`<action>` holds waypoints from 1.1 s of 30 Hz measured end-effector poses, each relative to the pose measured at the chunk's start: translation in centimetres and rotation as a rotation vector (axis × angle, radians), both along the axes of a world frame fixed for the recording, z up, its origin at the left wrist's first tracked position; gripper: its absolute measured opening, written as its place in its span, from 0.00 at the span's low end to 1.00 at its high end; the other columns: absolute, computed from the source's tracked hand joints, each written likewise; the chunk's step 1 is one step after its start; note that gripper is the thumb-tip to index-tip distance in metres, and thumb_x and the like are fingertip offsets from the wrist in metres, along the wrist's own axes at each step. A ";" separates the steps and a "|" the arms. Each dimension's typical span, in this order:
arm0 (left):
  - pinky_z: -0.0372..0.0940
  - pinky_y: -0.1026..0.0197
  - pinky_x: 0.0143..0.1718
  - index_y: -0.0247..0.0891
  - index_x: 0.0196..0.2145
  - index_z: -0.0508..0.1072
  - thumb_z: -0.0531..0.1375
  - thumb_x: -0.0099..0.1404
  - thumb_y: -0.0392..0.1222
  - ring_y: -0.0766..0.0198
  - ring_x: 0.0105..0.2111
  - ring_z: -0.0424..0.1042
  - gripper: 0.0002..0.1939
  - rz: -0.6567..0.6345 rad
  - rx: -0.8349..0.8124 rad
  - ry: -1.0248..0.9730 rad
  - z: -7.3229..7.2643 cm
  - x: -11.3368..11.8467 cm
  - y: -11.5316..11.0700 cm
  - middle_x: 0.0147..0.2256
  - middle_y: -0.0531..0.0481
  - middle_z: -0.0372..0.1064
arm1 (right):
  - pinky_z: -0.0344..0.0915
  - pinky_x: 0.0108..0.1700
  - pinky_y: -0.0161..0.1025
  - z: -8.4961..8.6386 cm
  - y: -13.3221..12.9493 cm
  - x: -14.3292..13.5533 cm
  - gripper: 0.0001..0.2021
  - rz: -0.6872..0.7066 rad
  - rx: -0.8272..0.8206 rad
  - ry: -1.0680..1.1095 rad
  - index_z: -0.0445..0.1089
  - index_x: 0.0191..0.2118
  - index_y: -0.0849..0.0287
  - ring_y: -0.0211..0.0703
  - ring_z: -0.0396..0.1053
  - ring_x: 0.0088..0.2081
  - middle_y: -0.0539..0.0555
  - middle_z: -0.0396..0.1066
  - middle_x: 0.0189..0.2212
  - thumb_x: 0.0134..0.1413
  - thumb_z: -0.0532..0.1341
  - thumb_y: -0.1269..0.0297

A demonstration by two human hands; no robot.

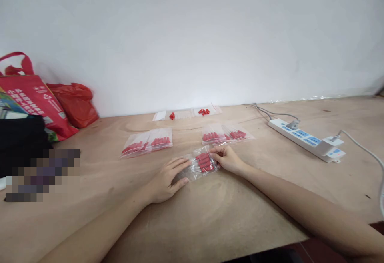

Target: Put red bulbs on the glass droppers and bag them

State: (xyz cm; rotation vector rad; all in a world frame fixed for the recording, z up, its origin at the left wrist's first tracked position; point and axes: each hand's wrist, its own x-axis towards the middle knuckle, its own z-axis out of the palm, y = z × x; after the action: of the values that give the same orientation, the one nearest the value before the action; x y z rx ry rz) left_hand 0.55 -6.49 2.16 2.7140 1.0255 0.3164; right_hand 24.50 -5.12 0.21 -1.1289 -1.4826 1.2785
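Note:
A clear zip bag [192, 171] with several red tapered pieces [205, 162] in it lies flat on the wooden table. My left hand [168, 178] rests on its left end, fingers stretched out and thumb apart. At the opposite end, my right hand [226, 159] pinches the bag's edge between thumb and fingers. Beyond my hands are filled bags of similar red pieces: one group [147, 139] on the left, another [225, 134] on the right. What exactly the red pieces are, I cannot tell.
Near the wall, loose red pieces [204, 112] and a small red cluster [172, 116] sit on flat plastic bags [186, 114]. A white power strip [303, 139] with plugged cables is at right. A red shopping bag [45, 107] and a red plastic bag [75, 103] stand at left.

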 end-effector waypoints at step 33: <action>0.54 0.53 0.53 0.40 0.56 0.51 0.53 0.60 0.45 0.56 0.53 0.56 0.27 0.180 0.108 -0.228 -0.4 -0.2 0.3 0.54 0.46 0.55 | 0.57 0.31 0.32 0.2 -0.2 2.4 0.11 -0.030 0.939 -0.933 0.69 0.35 0.58 0.36 0.65 0.33 0.54 0.67 0.40 0.50 0.51 0.74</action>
State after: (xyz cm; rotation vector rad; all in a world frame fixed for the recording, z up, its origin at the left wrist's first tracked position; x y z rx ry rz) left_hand 0.35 -6.18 1.73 2.6025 1.2168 0.7140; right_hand 26.92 -5.34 0.41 -1.0708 -2.3279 -0.1521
